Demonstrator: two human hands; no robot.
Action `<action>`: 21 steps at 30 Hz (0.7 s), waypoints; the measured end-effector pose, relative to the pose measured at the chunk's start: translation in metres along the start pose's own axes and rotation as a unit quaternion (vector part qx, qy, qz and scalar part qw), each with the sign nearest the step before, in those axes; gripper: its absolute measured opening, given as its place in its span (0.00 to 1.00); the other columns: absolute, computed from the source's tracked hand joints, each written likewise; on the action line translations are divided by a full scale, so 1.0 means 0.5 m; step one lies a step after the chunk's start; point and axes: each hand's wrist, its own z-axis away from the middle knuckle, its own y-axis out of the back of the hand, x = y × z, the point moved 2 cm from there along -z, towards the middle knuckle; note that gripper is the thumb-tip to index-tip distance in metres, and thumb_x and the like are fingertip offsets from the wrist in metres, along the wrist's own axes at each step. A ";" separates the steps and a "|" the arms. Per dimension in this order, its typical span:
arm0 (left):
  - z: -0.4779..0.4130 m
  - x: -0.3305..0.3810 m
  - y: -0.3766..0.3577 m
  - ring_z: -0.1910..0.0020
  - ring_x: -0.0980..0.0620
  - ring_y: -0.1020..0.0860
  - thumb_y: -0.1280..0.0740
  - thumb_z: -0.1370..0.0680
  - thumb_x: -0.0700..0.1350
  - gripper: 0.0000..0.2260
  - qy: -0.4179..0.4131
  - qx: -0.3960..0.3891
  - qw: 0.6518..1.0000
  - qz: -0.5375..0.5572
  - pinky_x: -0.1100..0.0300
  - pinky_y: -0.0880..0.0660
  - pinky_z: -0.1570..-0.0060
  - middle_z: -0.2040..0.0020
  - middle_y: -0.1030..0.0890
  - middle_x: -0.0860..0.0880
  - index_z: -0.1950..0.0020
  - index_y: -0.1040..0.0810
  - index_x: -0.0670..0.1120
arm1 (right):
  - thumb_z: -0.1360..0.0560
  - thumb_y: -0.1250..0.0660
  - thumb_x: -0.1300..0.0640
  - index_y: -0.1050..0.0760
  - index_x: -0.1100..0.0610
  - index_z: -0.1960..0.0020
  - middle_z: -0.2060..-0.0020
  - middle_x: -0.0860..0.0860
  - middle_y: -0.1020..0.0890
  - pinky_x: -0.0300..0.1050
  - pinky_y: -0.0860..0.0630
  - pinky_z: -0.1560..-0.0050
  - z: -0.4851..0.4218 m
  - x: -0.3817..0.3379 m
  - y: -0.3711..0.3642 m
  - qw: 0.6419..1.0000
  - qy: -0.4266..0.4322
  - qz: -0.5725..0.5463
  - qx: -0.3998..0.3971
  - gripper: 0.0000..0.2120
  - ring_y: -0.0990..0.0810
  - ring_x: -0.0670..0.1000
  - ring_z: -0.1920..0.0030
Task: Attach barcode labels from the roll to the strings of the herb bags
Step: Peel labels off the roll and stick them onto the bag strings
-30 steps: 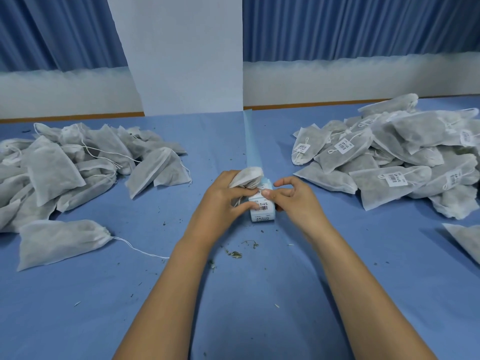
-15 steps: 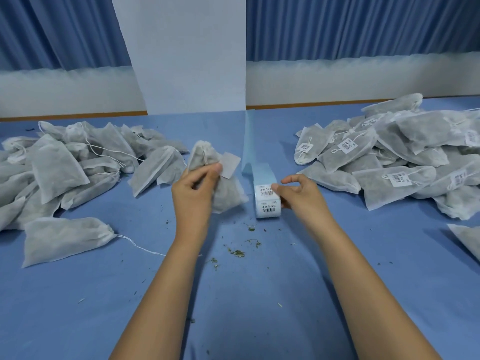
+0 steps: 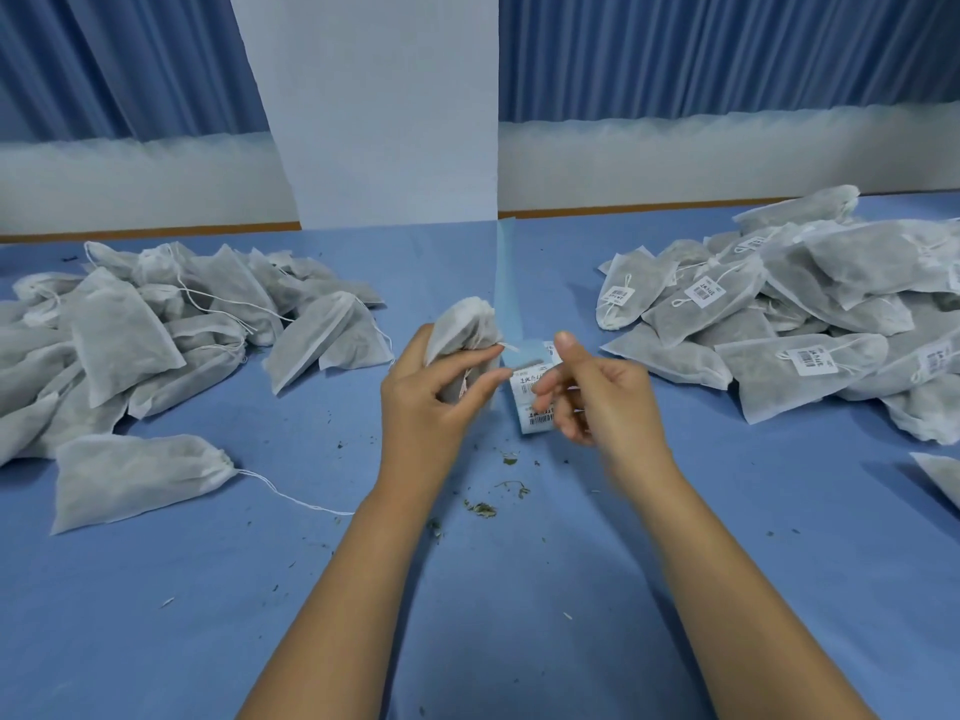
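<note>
Herb bag (image 3: 460,324) upright, tied neck up, gripped in your left hand (image 3: 426,407), your right hand (image 3: 597,392) blurred by the label roll (image 3: 533,423), grip unclear.

Bare forearms (image 3: 363,589) run to the left hand (image 3: 431,402) and right hand (image 3: 605,392); fingernails trimmed short

Herb bag (image 3: 460,324) matt gauzy cloth; label roll (image 3: 532,402) paper.
</note>
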 end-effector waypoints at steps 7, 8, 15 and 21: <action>-0.007 -0.015 0.009 0.47 0.55 0.25 0.25 0.29 0.44 0.13 -0.104 -0.040 0.991 -0.078 0.69 0.31 0.43 0.46 0.25 0.49 0.47 0.16 0.42 | 0.23 0.34 0.51 0.23 0.61 0.64 0.71 0.53 0.19 0.34 0.44 0.82 0.005 0.000 -0.004 0.995 -0.074 -0.048 -0.047 0.16 0.35 0.46 0.81; -0.008 -0.013 0.009 0.46 0.55 0.25 0.25 0.29 0.44 0.13 -0.111 -0.040 0.990 -0.081 0.69 0.31 0.43 0.46 0.25 0.49 0.46 0.16 0.42 | 0.23 0.34 0.52 0.23 0.62 0.63 0.71 0.53 0.20 0.34 0.44 0.82 0.004 0.001 -0.004 0.994 -0.083 -0.053 -0.053 0.15 0.35 0.46 0.81; -0.013 -0.005 0.023 0.44 0.65 0.26 0.25 0.29 0.49 0.17 0.020 -0.036 0.999 0.000 0.74 0.34 0.43 0.44 0.22 0.48 0.41 0.20 0.49 | 0.23 0.39 0.63 0.27 0.62 0.62 0.73 0.52 0.25 0.35 0.44 0.82 -0.003 -0.002 0.011 0.993 -0.082 -0.078 -0.029 0.09 0.35 0.46 0.80; -0.024 -0.017 0.046 0.40 0.65 0.25 0.36 0.20 0.34 0.16 0.146 -0.006 0.984 0.103 0.68 0.30 0.39 0.41 0.20 0.60 0.40 0.21 0.53 | 0.25 0.37 0.63 0.30 0.55 0.68 0.76 0.49 0.30 0.35 0.44 0.77 -0.002 -0.017 0.019 0.995 0.055 -0.082 0.008 0.13 0.38 0.47 0.78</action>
